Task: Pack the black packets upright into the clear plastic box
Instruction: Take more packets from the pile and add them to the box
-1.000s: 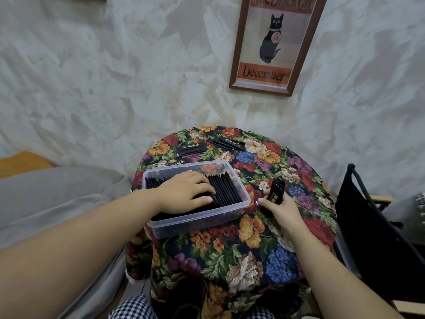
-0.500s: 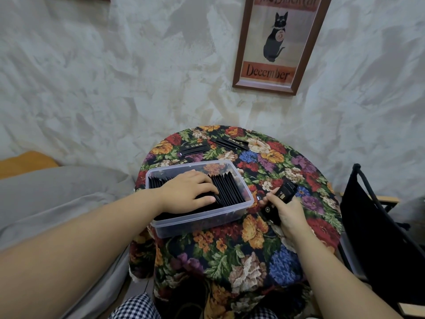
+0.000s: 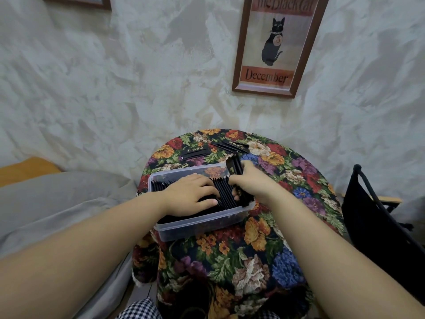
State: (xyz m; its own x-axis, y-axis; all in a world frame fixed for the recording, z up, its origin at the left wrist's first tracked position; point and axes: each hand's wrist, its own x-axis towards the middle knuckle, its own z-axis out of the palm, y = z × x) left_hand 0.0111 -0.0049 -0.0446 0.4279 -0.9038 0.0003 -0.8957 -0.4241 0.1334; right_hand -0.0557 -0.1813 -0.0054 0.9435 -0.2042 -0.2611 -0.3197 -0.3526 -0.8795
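Left hand [image 3: 190, 195]: palm down, fingers nearly straight, pressing flat on the row of packets [image 3: 222, 191] standing upright in the clear plastic box [image 3: 202, 227]; it grasps nothing. Right hand [image 3: 251, 184]: fingers and thumb curled round a small held stack [image 3: 233, 165] of black packets, upright, tilted slightly toward the left hand. The stack's lower end is at the box's end wall just beside the left fingertips; can't tell if it's fully inside. A narrow gap of row shows between the hands. Loose packets [image 3: 195, 151] lie flat on the floral tablecloth [image 3: 253, 249] beyond both hands, past the box's far rim. Open cloth lies behind the right wrist. A black chair [image 3: 372, 215] stands well outside the right arm, off the table edge.
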